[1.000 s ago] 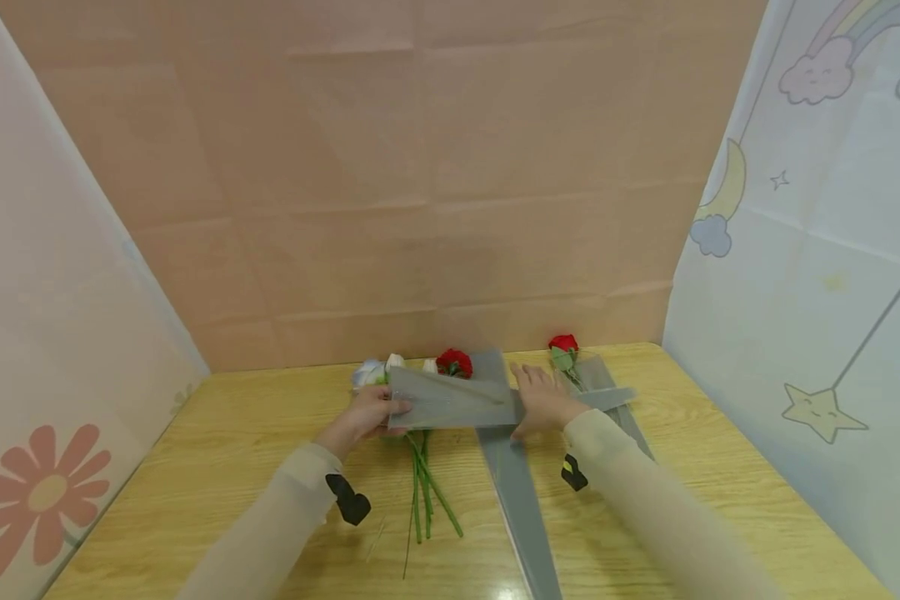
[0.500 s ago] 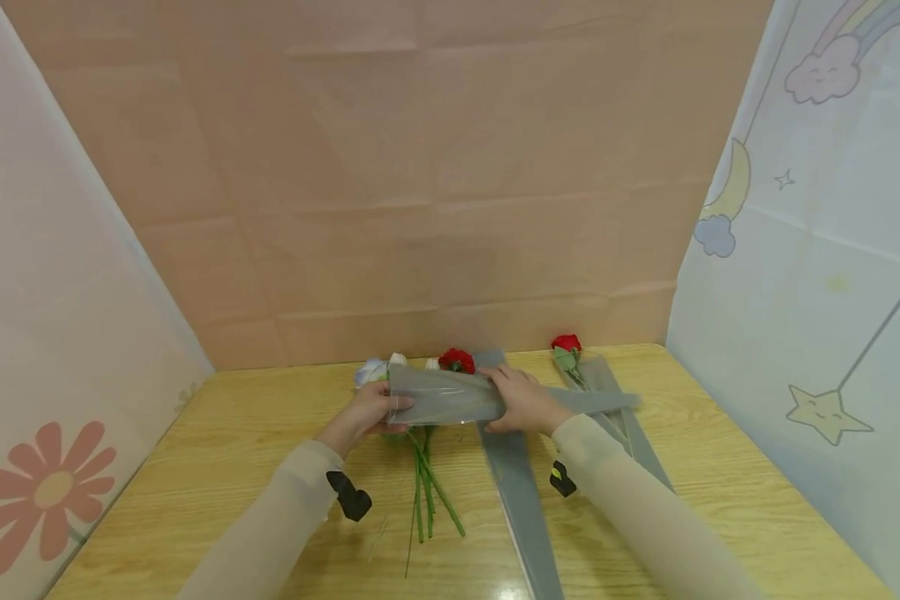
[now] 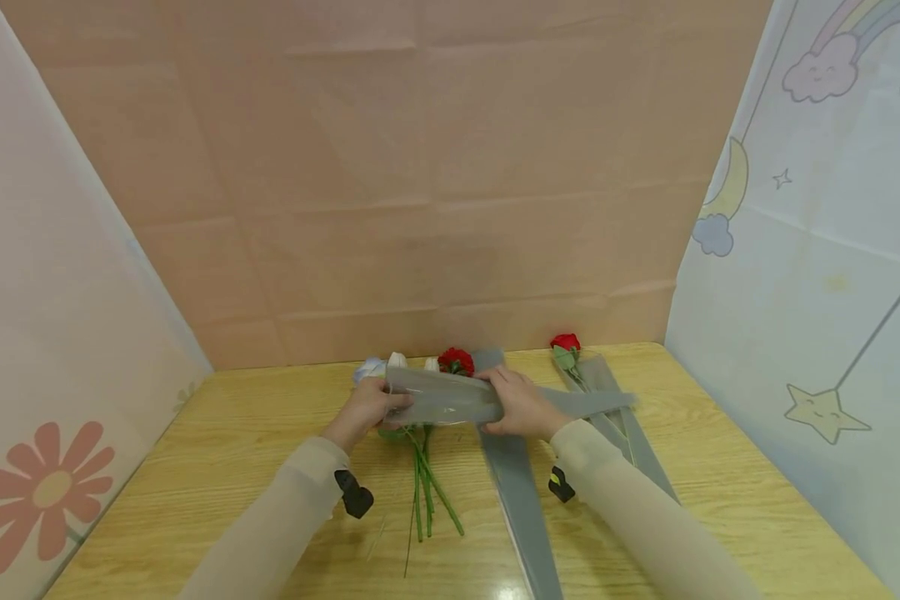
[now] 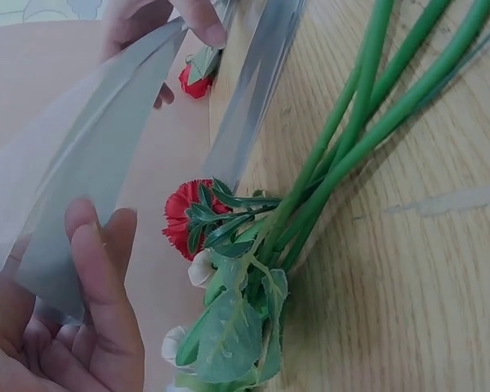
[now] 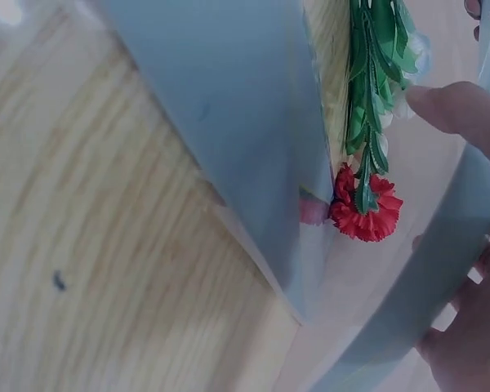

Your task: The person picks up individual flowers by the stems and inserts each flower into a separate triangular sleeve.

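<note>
Between my hands a translucent grey flower sleeve [image 3: 446, 397] lies sideways above the flowers, its wide end to the left and its narrow tail to the right. My left hand [image 3: 363, 410] grips the wide end, fingers bent around the film [image 4: 106, 155]. Toward the narrow end, my right hand [image 3: 521, 404] holds the sleeve with thumb and fingers on either side. Below lies a loose bunch: a red carnation [image 3: 456, 362], white buds [image 3: 396, 360], a pale blue flower [image 3: 369, 369] and crossing green stems [image 3: 423, 492]. The sleeve hides part of the bunch in the head view.
A long grey sleeve or stack of them [image 3: 521, 500] lies on the wooden table [image 3: 240, 467] right of the stems. Farther right, a red rose [image 3: 566, 342] rests with another clear sleeve [image 3: 645, 450]. A tan sheet [image 3: 435, 183] rises behind the table's far edge.
My right hand has slid left along the sleeve and closed around it. The film has gone from flat to rounded. My left hand keeps its hold at the wide end.
</note>
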Demonstrator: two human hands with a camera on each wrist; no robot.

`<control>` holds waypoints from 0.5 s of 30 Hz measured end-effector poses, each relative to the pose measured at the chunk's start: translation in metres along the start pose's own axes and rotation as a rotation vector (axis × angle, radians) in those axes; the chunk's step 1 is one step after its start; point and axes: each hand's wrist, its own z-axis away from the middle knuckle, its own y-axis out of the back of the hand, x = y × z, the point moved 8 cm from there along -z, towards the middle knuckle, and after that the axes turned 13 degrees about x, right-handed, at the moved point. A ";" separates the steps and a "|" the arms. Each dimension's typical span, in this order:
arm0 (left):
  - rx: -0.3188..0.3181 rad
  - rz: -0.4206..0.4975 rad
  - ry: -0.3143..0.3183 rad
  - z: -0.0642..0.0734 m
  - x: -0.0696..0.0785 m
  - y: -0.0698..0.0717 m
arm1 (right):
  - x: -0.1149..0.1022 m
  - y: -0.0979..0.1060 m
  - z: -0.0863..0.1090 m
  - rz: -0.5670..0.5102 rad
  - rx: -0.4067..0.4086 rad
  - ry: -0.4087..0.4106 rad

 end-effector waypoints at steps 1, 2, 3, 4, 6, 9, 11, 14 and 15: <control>0.002 -0.002 0.002 0.000 0.000 0.000 | 0.000 0.000 0.000 -0.014 0.001 -0.004; 0.003 -0.003 -0.003 -0.001 0.001 0.000 | 0.001 -0.001 0.000 -0.024 0.001 -0.009; 0.004 -0.002 -0.007 -0.001 0.001 0.000 | 0.001 -0.001 0.001 -0.035 0.001 -0.013; 0.004 -0.002 -0.009 -0.001 0.002 0.000 | 0.001 -0.001 0.001 -0.042 0.000 -0.017; 0.005 0.009 -0.007 -0.001 0.002 0.000 | 0.002 -0.001 0.002 -0.062 0.003 -0.022; 0.002 0.036 0.006 -0.002 0.002 0.000 | 0.004 -0.001 0.003 -0.088 0.011 -0.030; -0.001 0.047 0.014 -0.001 0.002 0.000 | 0.005 -0.001 0.003 -0.102 0.019 -0.029; -0.001 0.054 0.016 0.000 0.003 0.000 | 0.005 -0.001 0.004 -0.115 0.024 -0.021; 0.001 0.054 0.019 0.001 0.004 0.000 | 0.005 0.000 0.004 -0.117 0.025 -0.013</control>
